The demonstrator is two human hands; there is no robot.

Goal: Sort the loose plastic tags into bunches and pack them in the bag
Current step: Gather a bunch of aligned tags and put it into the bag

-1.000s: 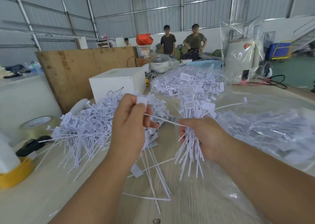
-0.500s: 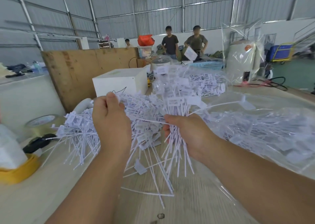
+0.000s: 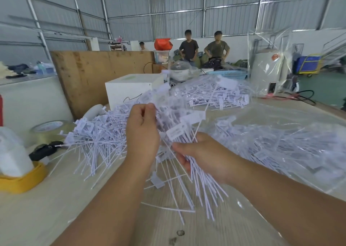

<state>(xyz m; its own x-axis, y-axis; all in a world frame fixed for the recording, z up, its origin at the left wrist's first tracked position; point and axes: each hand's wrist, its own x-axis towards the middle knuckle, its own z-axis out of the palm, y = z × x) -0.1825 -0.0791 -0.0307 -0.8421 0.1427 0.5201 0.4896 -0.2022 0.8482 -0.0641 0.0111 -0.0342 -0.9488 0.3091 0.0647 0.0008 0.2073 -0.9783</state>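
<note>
My right hand (image 3: 203,155) grips a bunch of white plastic tags (image 3: 189,133) around its stems, label heads up and tails fanning down toward the table. My left hand (image 3: 143,131) is raised just left of the bunch, fingers curled at the label heads; what it pinches is blurred. A big loose pile of tags (image 3: 97,133) lies on the table behind the left hand. A clear plastic bag (image 3: 284,142) holding bunched tags lies to the right. A few stray tags (image 3: 168,208) lie below my hands.
A white box (image 3: 129,90) and a plywood board (image 3: 93,77) stand behind the pile. A tape roll (image 3: 49,128), a black object (image 3: 43,151) and a yellow-based item (image 3: 20,180) sit at left. Another bagged heap of tags (image 3: 215,95) lies further back. Three people stand far behind.
The left hand has shifted right again, back beside the bunch's label heads. The right hand with its bunch stayed near the centre, tilting slightly.
</note>
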